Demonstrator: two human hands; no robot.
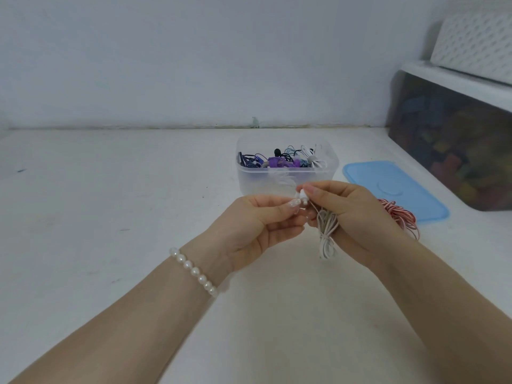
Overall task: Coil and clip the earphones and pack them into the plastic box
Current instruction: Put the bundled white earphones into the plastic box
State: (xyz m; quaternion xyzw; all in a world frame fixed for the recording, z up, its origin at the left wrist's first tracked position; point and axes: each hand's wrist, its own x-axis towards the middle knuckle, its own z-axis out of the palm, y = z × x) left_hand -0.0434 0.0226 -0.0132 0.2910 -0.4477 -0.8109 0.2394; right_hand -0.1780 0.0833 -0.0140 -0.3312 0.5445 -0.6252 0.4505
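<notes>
Holding the white earphones in front of me, I grip the coiled cable in my right hand, fingers curled around the bundle, while my left hand pinches the small white end piece near the earbuds. The loops hang down below my right palm, above the table. The plastic box stands just behind my hands, open, with several coiled earphones already inside, and its blue lid lies to the right of it. A red and white cable lies beside the lid, partly hidden by my right wrist. I think the coil can spring open if my right fingers relax before a clip is on it, because the loops are loose. The table is white with small marks, the wall is pale, and a dark storage bin stands at the right edge.
</notes>
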